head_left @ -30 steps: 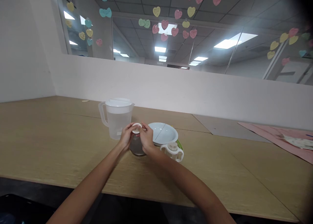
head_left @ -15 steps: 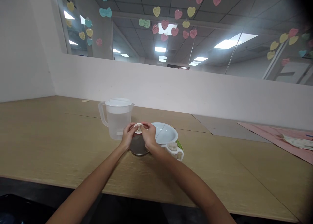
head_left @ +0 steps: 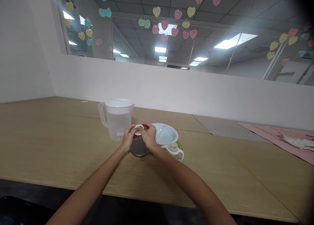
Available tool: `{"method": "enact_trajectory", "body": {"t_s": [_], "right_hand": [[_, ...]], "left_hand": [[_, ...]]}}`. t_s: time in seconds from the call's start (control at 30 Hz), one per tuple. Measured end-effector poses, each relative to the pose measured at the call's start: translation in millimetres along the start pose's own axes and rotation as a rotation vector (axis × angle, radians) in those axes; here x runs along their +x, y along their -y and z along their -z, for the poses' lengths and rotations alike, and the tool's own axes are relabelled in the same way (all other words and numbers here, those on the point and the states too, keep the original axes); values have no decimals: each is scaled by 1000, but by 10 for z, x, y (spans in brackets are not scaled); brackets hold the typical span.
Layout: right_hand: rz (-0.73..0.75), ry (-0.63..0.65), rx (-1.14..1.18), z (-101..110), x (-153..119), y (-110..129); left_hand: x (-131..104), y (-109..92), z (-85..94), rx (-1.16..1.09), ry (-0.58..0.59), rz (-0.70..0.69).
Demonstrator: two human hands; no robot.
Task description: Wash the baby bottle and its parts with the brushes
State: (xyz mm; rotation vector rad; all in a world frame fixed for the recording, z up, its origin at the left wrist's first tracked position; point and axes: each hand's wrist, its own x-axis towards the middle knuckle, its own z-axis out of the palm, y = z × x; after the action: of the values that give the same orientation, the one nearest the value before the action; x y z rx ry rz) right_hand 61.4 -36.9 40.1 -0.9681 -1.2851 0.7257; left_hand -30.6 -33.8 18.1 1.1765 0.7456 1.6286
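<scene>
Both hands hold a small round white lid (head_left: 137, 132) with a raised rim, tilted toward me. My left hand (head_left: 128, 138) pinches its left side, and my right hand (head_left: 149, 136) grips the right side, thumbs on its face. Under them sits a round dark grey item (head_left: 139, 148) with a shiny rim, partly covered by the hands; its kind is unclear. Beside my right forearm stands a clear cup (head_left: 173, 147) with white handles and an uncovered top. Behind it is a white bowl (head_left: 169, 135), partly hidden by my right hand.
A translucent lidded pitcher (head_left: 119, 123) of water stands behind my left hand. Something green (head_left: 180, 146) lies by the bowl. On the right, a pink cloth (head_left: 267, 133) lies on the wooden table (head_left: 73, 153). A white wall (head_left: 147, 84) rises behind.
The white lid has tilted slightly between my fingers, and its rim shows more clearly. My hands remain in nearly the same place; the other things have not moved.
</scene>
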Motion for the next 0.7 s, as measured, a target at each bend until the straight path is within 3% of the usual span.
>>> {"method": "enact_trajectory", "body": {"t_s": [0.13,0.37,0.7], "right_hand": [[-8,30,-29,8,12,6],[-30,-17,-21,-48,-48,-6],[-29,2,153,-25,-53,45]], "left_hand": [[-10,-25,-9,69,10,-20],[-21,68,27,188,-134,-166],[-91,-24,-34,291,-55,-195]]}}
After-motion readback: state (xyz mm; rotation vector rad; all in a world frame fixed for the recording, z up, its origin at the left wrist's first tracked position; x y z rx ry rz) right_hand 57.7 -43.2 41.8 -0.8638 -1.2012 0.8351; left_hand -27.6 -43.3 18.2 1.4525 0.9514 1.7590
